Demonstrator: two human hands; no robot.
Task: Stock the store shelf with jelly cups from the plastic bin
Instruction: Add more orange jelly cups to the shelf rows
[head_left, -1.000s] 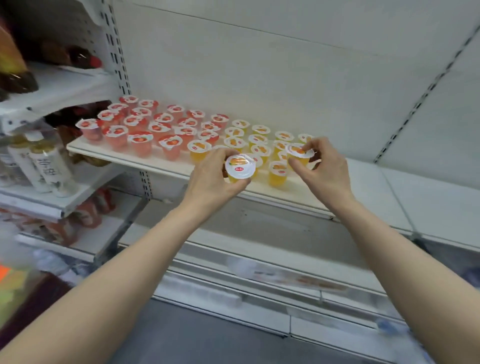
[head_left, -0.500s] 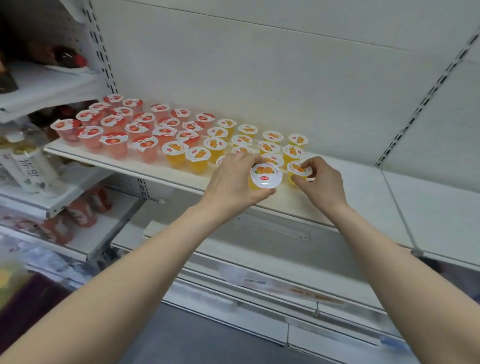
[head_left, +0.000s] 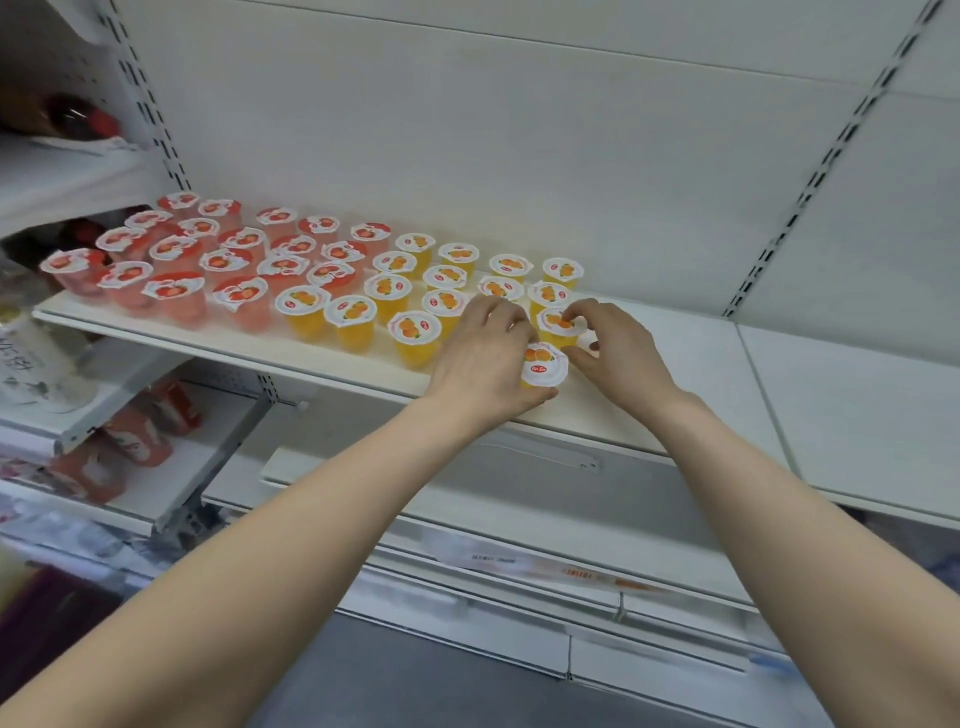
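Our left grip (head_left: 480, 358) was curled round an orange jelly cup (head_left: 544, 365), with the thumb under its near side and the fingers over the far side. Its white lid with the orange picture faced up and toward us, just right of the knuckles. The cup was at the front edge of the shelf (head_left: 208, 340), at the right end of the stocked rows. We could not tell whether its base touched the board, since the hand hid it.

Our right grip (head_left: 621, 353) reached in from the right, forefinger and thumb bent in a pinch at the rim of a second orange cup (head_left: 557, 323). That cup stood upright on the shelf just behind the first, so close that we could not tell whether they touched. The two grips lay near each other, with both cups between them.

To the left, the other orange cups (head_left: 304, 306) stood upright in slanting rows. Beyond them the red jelly cups (head_left: 174, 291) filled the left end, up to the slotted upright (head_left: 156, 119). On the lower shelves at far left we saw a bottle (head_left: 31, 364) with a white label and some red pouches (head_left: 137, 436), both blurred. A label strip (head_left: 561, 571) ran along a lower shelf edge beneath our forearms.
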